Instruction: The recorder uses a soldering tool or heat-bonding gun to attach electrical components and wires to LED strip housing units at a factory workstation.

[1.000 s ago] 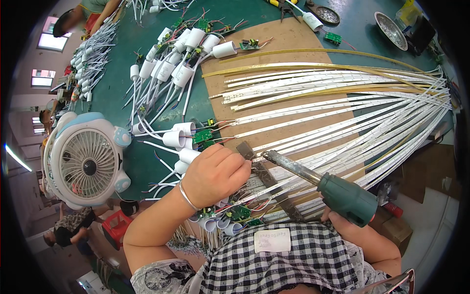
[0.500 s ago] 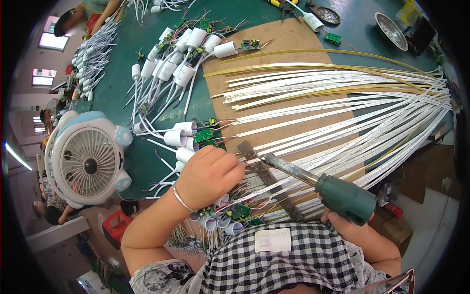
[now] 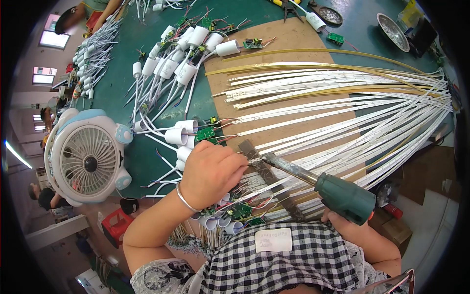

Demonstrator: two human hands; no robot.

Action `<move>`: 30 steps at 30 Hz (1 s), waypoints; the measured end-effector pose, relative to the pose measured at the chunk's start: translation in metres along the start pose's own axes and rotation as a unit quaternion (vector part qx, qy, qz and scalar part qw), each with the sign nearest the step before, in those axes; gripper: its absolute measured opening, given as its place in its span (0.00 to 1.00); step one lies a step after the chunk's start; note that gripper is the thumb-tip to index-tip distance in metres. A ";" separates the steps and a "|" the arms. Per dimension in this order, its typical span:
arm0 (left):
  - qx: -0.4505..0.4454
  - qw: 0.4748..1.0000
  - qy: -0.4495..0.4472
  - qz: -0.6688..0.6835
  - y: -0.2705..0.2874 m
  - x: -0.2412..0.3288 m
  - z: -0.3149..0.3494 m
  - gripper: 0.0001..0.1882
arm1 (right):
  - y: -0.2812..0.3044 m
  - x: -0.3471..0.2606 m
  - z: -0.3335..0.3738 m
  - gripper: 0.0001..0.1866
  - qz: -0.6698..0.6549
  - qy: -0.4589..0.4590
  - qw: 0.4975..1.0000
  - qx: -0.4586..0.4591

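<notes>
My left hand (image 3: 213, 171) is closed in a pinch beside the end of a white LED strip; what its fingertips hold is hidden. My right hand (image 3: 342, 224) grips a dark green soldering iron (image 3: 345, 198) from below, and the handle covers most of its fingers. The iron's tip points left, just right of my left fingertips, over a dark flat bar (image 3: 267, 175) that lies across several strips. Many white LED strips (image 3: 313, 125) fan out to the right. Left of them, white lamp caps (image 3: 177, 135) lie with small green circuit boards (image 3: 205, 134) wired to them.
A white and blue fan (image 3: 90, 161) stands at the left. Further back lies a heap of lamp caps with cables (image 3: 169, 68). Pliers (image 3: 288, 9), a round tin (image 3: 327, 15) and a metal dish (image 3: 392, 32) are at the far right. Other people sit on the left.
My left fingertips have shifted slightly right and up, closer to the iron's tip. My right hand and the iron stay nearly still. A person in the left background has moved a little.
</notes>
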State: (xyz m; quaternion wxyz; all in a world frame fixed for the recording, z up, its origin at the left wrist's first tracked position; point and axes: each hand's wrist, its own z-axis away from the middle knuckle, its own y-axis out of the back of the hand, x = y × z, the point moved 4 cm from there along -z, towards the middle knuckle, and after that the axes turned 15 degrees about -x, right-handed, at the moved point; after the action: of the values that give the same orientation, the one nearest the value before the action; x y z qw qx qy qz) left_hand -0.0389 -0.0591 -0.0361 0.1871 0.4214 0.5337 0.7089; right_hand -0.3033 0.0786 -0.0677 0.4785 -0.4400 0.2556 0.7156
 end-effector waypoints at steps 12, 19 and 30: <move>0.036 0.999 0.025 0.026 -0.009 -0.003 -0.005 0.09 | -0.002 -0.006 -0.006 0.25 -0.063 0.017 0.998 0.003; 0.060 0.998 0.015 0.023 -0.004 -0.001 -0.005 0.10 | -0.027 -0.065 -0.068 0.41 -0.416 0.186 0.890 -0.011; 0.070 0.997 -0.002 0.025 -0.007 0.000 -0.003 0.11 | -0.056 -0.068 -0.109 0.36 -0.497 0.200 0.841 -0.069</move>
State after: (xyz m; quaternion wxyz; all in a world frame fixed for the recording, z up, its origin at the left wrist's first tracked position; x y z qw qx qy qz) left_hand -0.0428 -0.0581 -0.0424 0.1406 0.4484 0.5710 0.6732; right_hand -0.1999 -0.0152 -0.0574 0.6772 -0.6732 0.0428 0.2938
